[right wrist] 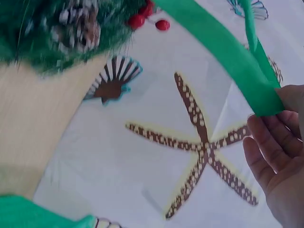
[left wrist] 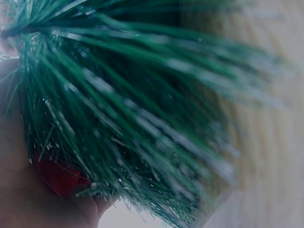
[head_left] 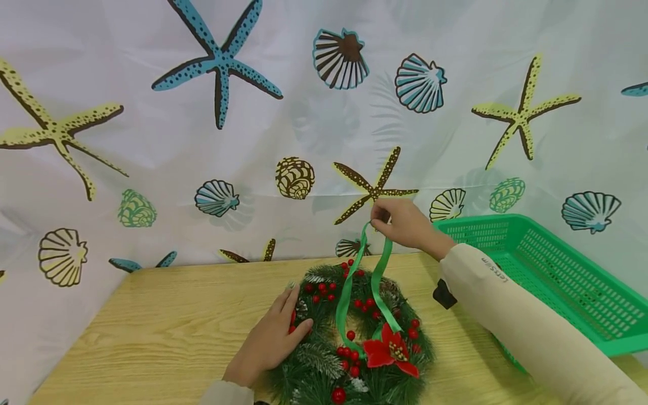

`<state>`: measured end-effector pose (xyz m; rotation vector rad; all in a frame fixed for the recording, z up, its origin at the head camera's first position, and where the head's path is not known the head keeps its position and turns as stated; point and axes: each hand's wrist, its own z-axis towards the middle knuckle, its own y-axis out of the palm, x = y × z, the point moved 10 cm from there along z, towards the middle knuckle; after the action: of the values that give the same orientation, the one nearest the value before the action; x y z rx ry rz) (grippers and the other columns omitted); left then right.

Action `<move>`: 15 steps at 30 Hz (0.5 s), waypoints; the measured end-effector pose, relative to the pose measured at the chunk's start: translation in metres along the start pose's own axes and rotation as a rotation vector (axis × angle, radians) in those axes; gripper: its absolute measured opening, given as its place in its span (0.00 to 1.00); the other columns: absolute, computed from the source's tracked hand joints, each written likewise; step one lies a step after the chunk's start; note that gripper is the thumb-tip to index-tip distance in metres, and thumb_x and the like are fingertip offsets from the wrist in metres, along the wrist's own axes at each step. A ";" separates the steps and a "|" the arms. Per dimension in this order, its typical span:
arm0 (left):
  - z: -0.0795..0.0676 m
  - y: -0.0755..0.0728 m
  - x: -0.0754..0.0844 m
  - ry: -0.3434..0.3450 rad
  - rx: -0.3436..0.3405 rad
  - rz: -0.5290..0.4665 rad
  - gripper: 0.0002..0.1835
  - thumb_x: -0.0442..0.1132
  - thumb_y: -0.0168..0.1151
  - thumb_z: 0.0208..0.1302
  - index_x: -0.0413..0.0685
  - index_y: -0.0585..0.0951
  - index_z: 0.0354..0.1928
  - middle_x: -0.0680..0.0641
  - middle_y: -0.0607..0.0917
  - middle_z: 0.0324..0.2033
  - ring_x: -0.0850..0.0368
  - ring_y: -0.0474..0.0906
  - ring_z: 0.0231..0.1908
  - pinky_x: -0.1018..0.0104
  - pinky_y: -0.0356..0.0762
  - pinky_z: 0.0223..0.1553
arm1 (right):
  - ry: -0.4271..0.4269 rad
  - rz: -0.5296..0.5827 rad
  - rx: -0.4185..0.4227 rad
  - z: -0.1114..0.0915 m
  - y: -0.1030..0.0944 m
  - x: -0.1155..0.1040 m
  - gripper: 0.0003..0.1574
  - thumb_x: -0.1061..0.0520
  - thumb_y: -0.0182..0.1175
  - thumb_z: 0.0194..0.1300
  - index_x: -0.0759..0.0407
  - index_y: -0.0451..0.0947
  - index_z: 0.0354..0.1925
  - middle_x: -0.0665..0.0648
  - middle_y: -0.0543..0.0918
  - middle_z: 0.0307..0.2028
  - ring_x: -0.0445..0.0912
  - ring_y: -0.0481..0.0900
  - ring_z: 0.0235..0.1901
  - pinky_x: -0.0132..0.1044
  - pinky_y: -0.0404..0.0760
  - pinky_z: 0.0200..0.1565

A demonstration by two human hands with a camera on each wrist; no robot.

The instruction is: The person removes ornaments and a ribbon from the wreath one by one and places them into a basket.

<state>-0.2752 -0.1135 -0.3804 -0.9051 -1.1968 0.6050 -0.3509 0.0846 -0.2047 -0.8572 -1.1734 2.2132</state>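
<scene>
A green Christmas wreath [head_left: 316,360] with red berries, frosted tips and a red poinsettia flower [head_left: 390,351] lies on the wooden table. My left hand [head_left: 270,337] rests on the wreath's left side, its fingers extended and the thumb spread over the greenery. In the left wrist view, pine needles [left wrist: 128,109] fill most of the picture, with a bit of red beside the hand. Above the wreath, my right hand [head_left: 400,222] pinches the top of a green ribbon [head_left: 381,270] between thumb and fingers. The ribbon's loop hangs down to the wreath; its lower attachment is partly hidden.
At the right stands a green plastic basket [head_left: 557,281], partly behind the right forearm. A small black object [head_left: 444,294] shows beside the right sleeve. Behind the table [head_left: 177,320] hangs a white cloth [head_left: 243,152] printed with starfish and shells.
</scene>
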 end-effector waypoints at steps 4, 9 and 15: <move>0.000 0.001 0.000 0.000 -0.004 0.001 0.41 0.59 0.47 0.71 0.48 0.47 0.76 0.37 0.51 0.73 0.35 0.58 0.68 0.37 0.66 0.59 | 0.024 -0.045 0.029 -0.004 -0.017 0.012 0.04 0.61 0.58 0.67 0.59 0.77 0.33 0.55 0.82 0.30 0.46 0.80 0.31 0.41 0.77 0.34; 0.001 0.002 -0.001 -0.009 -0.013 -0.001 0.41 0.60 0.47 0.71 0.49 0.46 0.76 0.38 0.51 0.73 0.35 0.56 0.69 0.36 0.65 0.60 | 0.050 -0.067 0.084 -0.012 -0.038 0.029 0.04 0.61 0.58 0.67 0.60 0.78 0.35 0.57 0.82 0.30 0.47 0.79 0.30 0.40 0.76 0.33; 0.000 0.002 -0.002 -0.017 -0.021 -0.009 0.41 0.61 0.47 0.70 0.50 0.46 0.76 0.38 0.51 0.74 0.35 0.55 0.69 0.36 0.65 0.60 | 0.082 -0.113 0.137 -0.024 -0.066 0.045 0.05 0.61 0.56 0.68 0.61 0.78 0.36 0.57 0.82 0.30 0.47 0.77 0.28 0.39 0.74 0.31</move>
<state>-0.2759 -0.1135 -0.3831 -0.9135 -1.2241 0.5943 -0.3560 0.1616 -0.1726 -0.7968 -0.9945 2.1192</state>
